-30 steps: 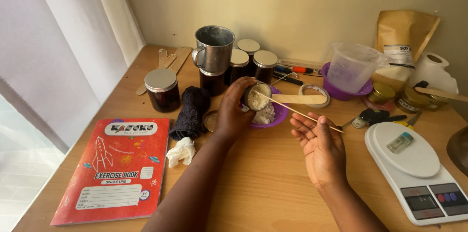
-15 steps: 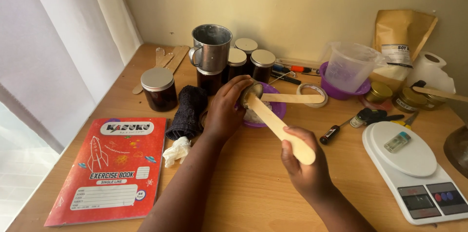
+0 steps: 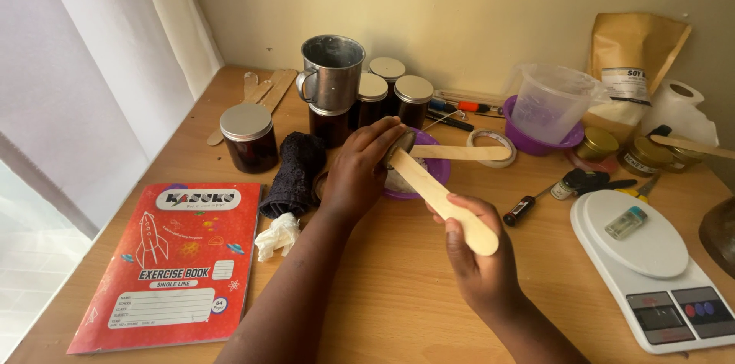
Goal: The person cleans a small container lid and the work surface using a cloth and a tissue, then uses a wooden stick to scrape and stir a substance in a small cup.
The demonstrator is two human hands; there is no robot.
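Left hand: the left hand (image 3: 356, 176), centre of the frame, is closed around a small round jar (image 3: 398, 151), tilted, held just above the purple lid (image 3: 438, 173).
Right hand: the right hand (image 3: 475, 264), lower centre-right, is closed on the near end of a flat wooden stick (image 3: 444, 199).
Stick: it slants up and left, its far end touching the jar's mouth.
Step in hand: by the look of it, the stick is being worked at the jar's opening, scraping or pressing; what is inside cannot be made out.
Next move calls for: a steady left hold on the jar and a controlled push along the stick, so the tip stays on the jar.
Second stick: one more wooden stick (image 3: 459, 153) lies flat across the purple lid, just behind the jar.
Dark jars with lids: one (image 3: 248, 137) stands alone left of centre; three more are clearly seen clustered behind the metal mug (image 3: 331, 71), upper centre.
Tape: one roll (image 3: 494, 142), right of the purple lid.
Measuring jug: one clear jug (image 3: 550, 104), upper right.
Scale: one white kitchen scale (image 3: 651, 272), lower right.
Notebook: one red exercise book (image 3: 176, 264), lower left.
Cloth: one dark rolled cloth (image 3: 295, 173), beside the left wrist.
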